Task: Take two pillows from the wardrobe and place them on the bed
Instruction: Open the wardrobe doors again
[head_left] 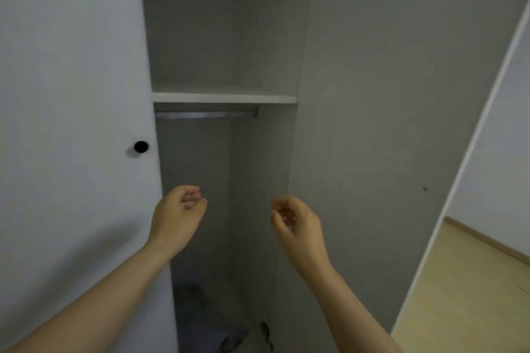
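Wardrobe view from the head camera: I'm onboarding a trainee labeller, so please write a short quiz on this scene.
1. True or false: the left grip holds something.
2. The black knob sits on: A) the closed door, B) a drawer, C) a mirror.
3. Fill in: the metal rail runs just beneath the ____.
Key: 1 false; 2 A; 3 shelf.
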Motion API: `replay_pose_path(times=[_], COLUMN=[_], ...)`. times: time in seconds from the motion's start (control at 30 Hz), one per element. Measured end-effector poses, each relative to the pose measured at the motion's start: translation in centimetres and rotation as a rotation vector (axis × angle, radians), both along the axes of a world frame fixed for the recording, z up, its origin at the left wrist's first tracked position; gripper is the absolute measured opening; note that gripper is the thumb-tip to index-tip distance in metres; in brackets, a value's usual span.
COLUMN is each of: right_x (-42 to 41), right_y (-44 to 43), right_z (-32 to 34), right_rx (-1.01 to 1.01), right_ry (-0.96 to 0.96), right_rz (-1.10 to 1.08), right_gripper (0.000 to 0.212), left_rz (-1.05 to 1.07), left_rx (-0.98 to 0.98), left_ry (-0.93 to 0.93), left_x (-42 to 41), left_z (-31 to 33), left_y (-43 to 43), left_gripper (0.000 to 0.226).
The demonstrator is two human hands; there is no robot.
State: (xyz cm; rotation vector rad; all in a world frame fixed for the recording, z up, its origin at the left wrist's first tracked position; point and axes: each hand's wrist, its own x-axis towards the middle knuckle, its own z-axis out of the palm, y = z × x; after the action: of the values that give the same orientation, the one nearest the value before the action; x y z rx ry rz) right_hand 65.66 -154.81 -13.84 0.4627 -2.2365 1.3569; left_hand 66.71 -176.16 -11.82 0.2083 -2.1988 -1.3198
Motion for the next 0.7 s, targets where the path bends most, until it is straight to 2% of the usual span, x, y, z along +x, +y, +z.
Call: replay_pose_path(times=[0.23, 0.43, 0.7], right_x=[-2.9, -6.2, -11.3], right_y=[-6.6, -8.6, -8.0], right_z=[1.5, 2.2, 3.0], right_rx=[0.011, 0.004, -0.030], right_ry=[-0.026, -0.027, -0.086], right_rz=[0.172, 0.296, 0.509], right_gripper=[0.015, 0.017, 0.018], left_rz=[0.167, 0.257, 0.400], left_rx=[-0.017, 0.034, 0.047], left_ry=[0.017, 0.033, 0.085], left_x=[-0.3, -2.2, -5.9], left_z=[2.1, 2.6, 4.7], left_y=[-7.1, -7.8, -6.3], left_gripper=[0.042, 0.052, 0.045])
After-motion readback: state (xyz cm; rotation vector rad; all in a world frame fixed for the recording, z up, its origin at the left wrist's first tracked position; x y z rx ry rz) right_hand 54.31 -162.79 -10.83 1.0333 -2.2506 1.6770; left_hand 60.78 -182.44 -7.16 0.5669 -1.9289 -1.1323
